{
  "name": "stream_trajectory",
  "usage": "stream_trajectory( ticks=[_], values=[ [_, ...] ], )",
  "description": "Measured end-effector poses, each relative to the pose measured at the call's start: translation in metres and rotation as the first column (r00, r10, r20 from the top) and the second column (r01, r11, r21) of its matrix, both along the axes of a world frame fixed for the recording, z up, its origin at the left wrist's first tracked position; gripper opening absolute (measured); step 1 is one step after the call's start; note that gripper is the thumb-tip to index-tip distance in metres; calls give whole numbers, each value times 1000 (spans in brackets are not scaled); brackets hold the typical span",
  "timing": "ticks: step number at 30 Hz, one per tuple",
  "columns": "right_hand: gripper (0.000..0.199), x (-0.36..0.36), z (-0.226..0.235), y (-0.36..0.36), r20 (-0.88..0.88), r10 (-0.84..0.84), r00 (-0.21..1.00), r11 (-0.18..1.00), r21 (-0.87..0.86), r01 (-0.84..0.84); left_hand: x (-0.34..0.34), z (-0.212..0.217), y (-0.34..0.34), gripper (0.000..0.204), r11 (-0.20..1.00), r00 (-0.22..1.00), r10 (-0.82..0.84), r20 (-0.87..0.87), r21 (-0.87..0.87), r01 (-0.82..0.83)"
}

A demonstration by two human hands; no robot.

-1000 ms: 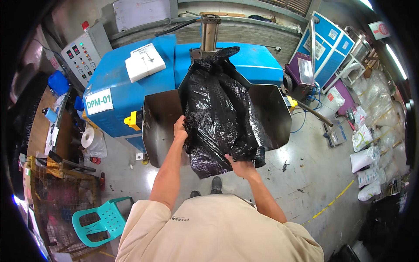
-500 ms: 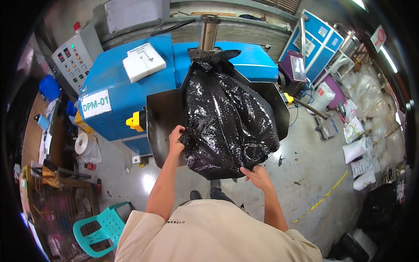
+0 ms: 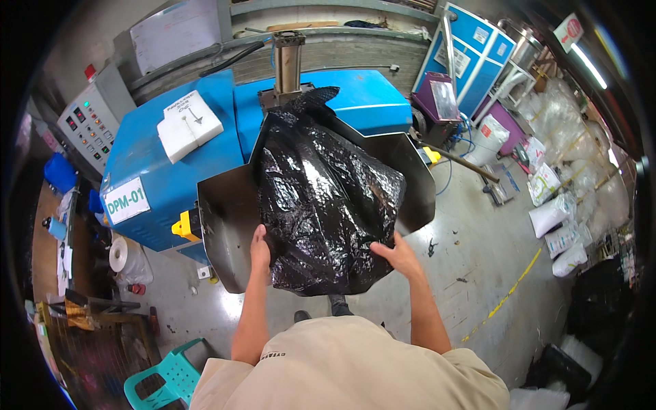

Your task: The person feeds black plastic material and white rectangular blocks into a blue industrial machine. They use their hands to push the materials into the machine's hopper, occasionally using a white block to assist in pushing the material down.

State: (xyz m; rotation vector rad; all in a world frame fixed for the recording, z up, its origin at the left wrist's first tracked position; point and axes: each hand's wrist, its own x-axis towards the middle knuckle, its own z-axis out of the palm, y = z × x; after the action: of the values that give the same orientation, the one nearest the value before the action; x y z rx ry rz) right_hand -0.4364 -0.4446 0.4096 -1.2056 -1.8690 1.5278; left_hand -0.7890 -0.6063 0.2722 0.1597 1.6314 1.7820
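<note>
A full black plastic bag lies in the metal hopper of a blue machine, its gathered neck against the upright cylinder at the back. The near end of the bag overhangs the hopper's front edge. My left hand presses against the bag's left side, fingers upright and close together, some hidden by the plastic. On the lower right, my right hand holds the bag with its thumb on top; the other fingers are partly hidden at the side.
The blue machine carries a white block on top, with a grey control cabinet to its left. Yellow fittings and a rod stick out beside the hopper. A green chair stands low left; white sacks lie on the right.
My left hand has let go of the pinched plastic and lies along the bag's side. My right hand has moved up its right edge. The view has shifted, so the machine appears further left.
</note>
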Motion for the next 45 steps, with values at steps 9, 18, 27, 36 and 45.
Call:
stream_trajectory(
  ticks=[9, 18, 27, 36, 45],
  values=[
    [106, -39, -62, 32, 317, 129, 940, 988, 36, -148, 45, 19, 19, 115, 966, 910, -196, -364, -232, 115],
    [100, -32, -64, 100, 260, 146, 954, 977, 112, -180, 25, 36, 71, 128, 926, 948, -146, -285, -376, 29],
    [48, -2, -11, 208, -29, -23, 999, 984, -179, 18, 105, 52, 213, 88, 932, 928, -291, 233, 288, 219],
    [42, -44, 90, 160, -4, 225, 974, 958, 182, -221, 107, 48, 243, 87, 746, 654, -479, 586, 664, -49],
    [78, -131, 85, 11, 403, 672, 621, 451, 441, -776, 97, -40, 119, 71, 605, 572, -516, 637, 744, -283]
  ],
)
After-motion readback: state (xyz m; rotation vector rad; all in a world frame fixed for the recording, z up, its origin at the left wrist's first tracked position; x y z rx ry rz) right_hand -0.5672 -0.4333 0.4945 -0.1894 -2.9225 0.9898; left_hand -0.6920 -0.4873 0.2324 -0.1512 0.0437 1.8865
